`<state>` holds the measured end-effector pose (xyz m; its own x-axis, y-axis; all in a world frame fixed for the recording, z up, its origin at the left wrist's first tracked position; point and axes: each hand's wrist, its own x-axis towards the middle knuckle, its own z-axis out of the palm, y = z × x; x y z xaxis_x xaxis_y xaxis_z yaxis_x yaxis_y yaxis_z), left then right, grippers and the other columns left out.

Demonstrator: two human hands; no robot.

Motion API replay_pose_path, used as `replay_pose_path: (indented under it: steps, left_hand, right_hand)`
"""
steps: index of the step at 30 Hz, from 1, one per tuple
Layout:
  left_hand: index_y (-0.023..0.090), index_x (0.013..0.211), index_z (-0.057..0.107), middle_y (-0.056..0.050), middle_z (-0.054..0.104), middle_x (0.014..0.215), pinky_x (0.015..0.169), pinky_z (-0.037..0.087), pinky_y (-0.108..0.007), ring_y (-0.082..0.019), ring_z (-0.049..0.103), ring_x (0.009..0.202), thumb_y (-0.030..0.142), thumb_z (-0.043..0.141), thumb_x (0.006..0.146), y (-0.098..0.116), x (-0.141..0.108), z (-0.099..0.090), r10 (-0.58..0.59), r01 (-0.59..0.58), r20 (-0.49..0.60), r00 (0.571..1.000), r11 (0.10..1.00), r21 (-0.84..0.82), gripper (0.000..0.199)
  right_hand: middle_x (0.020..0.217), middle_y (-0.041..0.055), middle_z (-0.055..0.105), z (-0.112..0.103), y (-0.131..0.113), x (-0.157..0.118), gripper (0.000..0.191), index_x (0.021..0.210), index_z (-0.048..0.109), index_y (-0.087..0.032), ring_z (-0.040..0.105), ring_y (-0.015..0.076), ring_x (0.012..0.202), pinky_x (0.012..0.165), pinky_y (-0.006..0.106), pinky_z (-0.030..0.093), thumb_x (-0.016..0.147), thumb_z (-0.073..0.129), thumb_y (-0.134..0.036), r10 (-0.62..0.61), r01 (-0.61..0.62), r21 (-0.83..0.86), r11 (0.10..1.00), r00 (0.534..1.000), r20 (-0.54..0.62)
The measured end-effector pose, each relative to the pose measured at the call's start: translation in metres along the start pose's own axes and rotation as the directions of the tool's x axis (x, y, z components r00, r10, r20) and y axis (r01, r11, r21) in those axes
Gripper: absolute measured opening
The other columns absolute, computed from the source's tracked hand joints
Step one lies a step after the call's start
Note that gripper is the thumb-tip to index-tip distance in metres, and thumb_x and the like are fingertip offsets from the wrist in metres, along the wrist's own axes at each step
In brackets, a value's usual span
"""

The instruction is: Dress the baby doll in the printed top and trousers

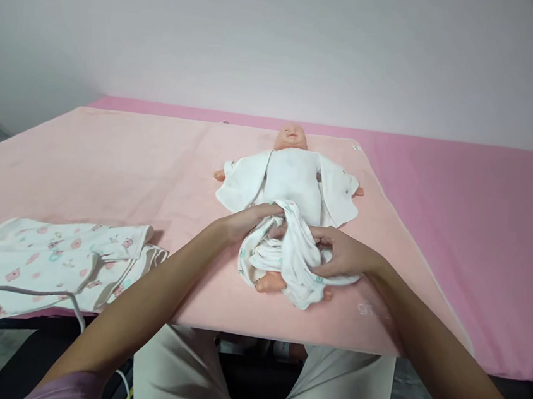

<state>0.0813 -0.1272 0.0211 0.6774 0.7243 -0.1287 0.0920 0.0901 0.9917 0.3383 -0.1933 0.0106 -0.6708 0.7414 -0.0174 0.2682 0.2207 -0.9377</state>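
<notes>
A baby doll (292,137) lies on its back with its head at the far side. It wears a white top (292,174) whose front flaps spread to both sides. Over its legs, white printed baby pants (297,244) are bunched up, and a bare foot (271,282) shows below them. My left hand (252,219) grips the upper left of the bunched fabric, its fingertips partly hidden in the folds. On the other side, my right hand (345,253) has its fingers and thumb closed around the fabric, with some fingers out of sight.
Folded printed baby cloths (50,259) lie at the left front edge, with a white cable (13,291) running across them. A peach mat (157,156) covers much of the pink table surface (471,246). A pale wall (282,49) stands behind.
</notes>
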Motion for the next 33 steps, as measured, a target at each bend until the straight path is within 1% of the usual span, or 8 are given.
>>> replay_pose_path:
  steps: [3,5,9,13,18,22,26,33]
  left_hand:
    - [0.022,0.061,0.047,0.0,0.038,0.056,0.057,0.047,-0.034,-0.014,0.043,0.052,0.059,0.066,0.093,0.006,-0.001,0.007,-0.088,0.144,0.217,0.972,0.955,-0.26,0.052]
    - [0.021,0.063,0.046,0.002,0.033,0.058,0.053,0.042,-0.031,-0.012,0.035,0.052,0.055,0.071,0.091,0.009,-0.001,0.009,-0.105,0.172,0.214,0.971,0.931,-0.321,0.05]
    - [0.021,0.066,0.049,0.003,0.034,0.06,0.051,0.036,-0.029,-0.01,0.029,0.053,0.053,0.076,0.086,0.011,-0.001,0.01,-0.119,0.158,0.163,0.979,0.954,-0.255,0.047]
    - [0.019,0.071,0.06,0.002,0.046,0.063,0.055,0.039,-0.028,-0.011,0.041,0.057,0.052,0.077,0.087,0.014,-0.005,0.013,-0.099,0.108,0.119,0.988,0.991,-0.073,0.04]
    - [0.017,0.086,0.074,-0.005,0.071,0.083,0.073,0.053,-0.031,-0.019,0.067,0.078,0.058,0.078,0.087,0.009,-0.007,0.005,-0.029,0.027,0.146,0.989,1.0,0.015,0.041]
    - [0.018,0.115,0.077,-0.009,0.08,0.112,0.095,0.058,-0.039,-0.031,0.074,0.11,0.057,0.089,0.076,0.003,-0.005,0.003,0.03,-0.054,0.249,0.968,0.994,0.092,0.057]
    - [0.021,0.132,0.073,-0.009,0.079,0.126,0.104,0.058,-0.042,-0.033,0.072,0.125,0.046,0.094,0.075,0.006,-0.006,0.013,0.061,-0.097,0.167,0.984,0.97,0.221,0.066]
    - [0.021,0.12,0.078,-0.008,0.082,0.117,0.096,0.061,-0.04,-0.031,0.077,0.113,0.046,0.092,0.077,0.012,-0.007,0.004,0.029,-0.078,0.177,0.984,0.959,0.273,0.051]
  right_hand:
    - [0.11,0.0001,0.076,0.001,-0.005,-0.002,0.05,0.116,0.076,-0.023,0.07,0.0279,0.103,0.085,0.033,0.056,0.07,0.091,-0.032,-0.001,0.004,-0.058,0.998,0.999,0.043]
    - [0.104,-0.0017,0.075,0.003,-0.006,-0.003,0.047,0.111,0.076,-0.023,0.069,0.027,0.098,0.082,0.032,0.055,0.067,0.091,-0.031,0.008,-0.004,-0.071,0.997,0.999,0.051]
    - [0.097,-0.0007,0.073,0.008,0.001,-0.004,0.039,0.103,0.077,-0.022,0.067,0.0262,0.093,0.081,0.034,0.054,0.068,0.089,-0.033,0.025,-0.025,0.004,1.0,0.996,0.081]
    - [0.083,0.0,0.069,0.016,0.012,-0.003,0.033,0.085,0.074,-0.02,0.063,0.0218,0.081,0.075,0.033,0.053,0.063,0.094,-0.034,-0.011,-0.007,0.257,0.966,0.997,0.071]
    - [0.08,0.0001,0.066,0.028,0.007,0.001,0.031,0.085,0.07,-0.02,0.06,0.0185,0.074,0.068,0.031,0.052,0.071,0.092,-0.038,0.004,0.056,0.316,0.947,0.983,-0.185]
    - [0.094,0.0038,0.073,0.041,-0.009,0.008,0.025,0.105,0.073,-0.024,0.067,0.0239,0.086,0.071,0.035,0.057,0.087,0.081,-0.039,0.098,0.038,0.25,0.967,0.856,-0.508]
    - [0.087,0.0028,0.071,0.047,-0.013,0.014,0.017,0.098,0.072,-0.023,0.065,0.0228,0.083,0.07,0.035,0.055,0.089,0.076,-0.037,0.025,0.032,0.08,0.996,0.783,-0.622]
    - [0.103,0.0043,0.075,0.029,-0.009,0.01,0.039,0.112,0.07,-0.024,0.07,0.0257,0.097,0.082,0.038,0.06,0.086,0.082,-0.05,0.105,0.017,0.243,0.97,0.87,-0.482]
